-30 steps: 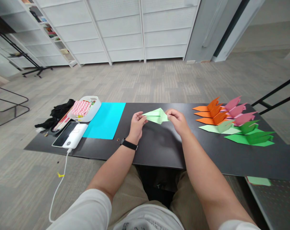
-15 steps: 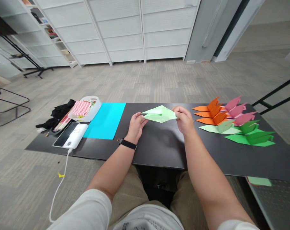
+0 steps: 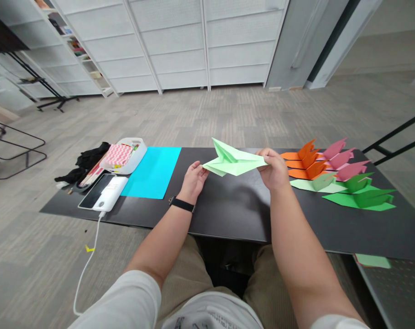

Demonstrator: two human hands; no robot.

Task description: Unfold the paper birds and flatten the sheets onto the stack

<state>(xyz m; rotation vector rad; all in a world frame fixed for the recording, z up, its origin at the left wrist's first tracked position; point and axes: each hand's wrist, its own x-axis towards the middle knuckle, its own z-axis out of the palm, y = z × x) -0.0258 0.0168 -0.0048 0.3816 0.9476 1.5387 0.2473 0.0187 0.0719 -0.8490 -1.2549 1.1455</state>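
A light green folded paper piece (image 3: 236,163) is held in the air above the dark table, between both hands. One pointed flap stands up at its upper left, and its middle is partly opened. My left hand (image 3: 195,179) pinches the left tip with thumb and fingers. At the other end, my right hand (image 3: 273,168) is closed on the right point, its fingertips partly behind the paper. To the right of that hand stand rows of folded paper birds: orange (image 3: 306,161), pink (image 3: 342,160), a pale green one (image 3: 322,183) and brighter green ones (image 3: 368,196).
Blue paper sheets (image 3: 155,176) lie left of my hands on the table (image 3: 228,214). Beyond them are a white basket (image 3: 139,153), a black cloth (image 3: 89,157) and a phone with a white power bank (image 3: 107,194). Its cable (image 3: 91,260) hangs over the front edge.
The right hand has moved right and slightly up. The paper, flat and diamond-shaped before, now has its upper left flap raised and its folds spread. My left hand has hardly moved.
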